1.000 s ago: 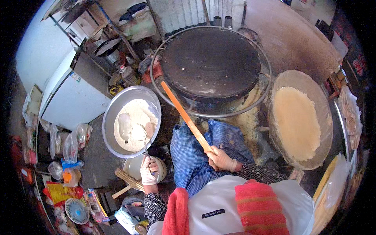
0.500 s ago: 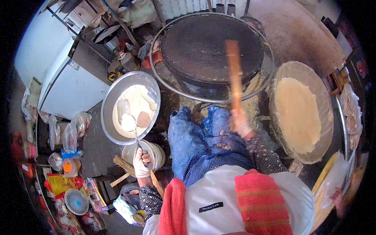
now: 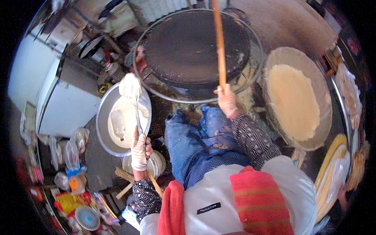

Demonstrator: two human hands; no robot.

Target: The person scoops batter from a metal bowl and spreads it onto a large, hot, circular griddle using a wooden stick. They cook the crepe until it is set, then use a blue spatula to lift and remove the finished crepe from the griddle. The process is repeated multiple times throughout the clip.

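My left hand (image 3: 139, 152), in a whitish glove, is closed around the handle of a ladle (image 3: 137, 111). Its head, heaped with pale wet batter (image 3: 130, 85), hangs over the far edge of a metal basin (image 3: 102, 113) with more batter inside. A second pale scoop-like shape rests in that batter; its kind is unclear. My right hand (image 3: 227, 102), also gloved, grips a long wooden spreader (image 3: 220, 47). The spreader shows its narrow edge and stretches away over the round black griddle (image 3: 188, 47), which bears no batter. A metal ring (image 3: 178, 100) runs around the griddle.
To the right stands a plastic-lined round container (image 3: 274, 113) with a pale tan flatbread sheet (image 3: 293, 102). A white bucket (image 3: 158, 166) sits beside my left wrist. A white cabinet (image 3: 72, 109), plastic bags (image 3: 72, 152) and a small fan (image 3: 87, 217) are at left.
My left hand has lifted the batter-loaded ladle out of the basin, away from me. The spreader has turned from its broad face to its edge and moved left and farther out.
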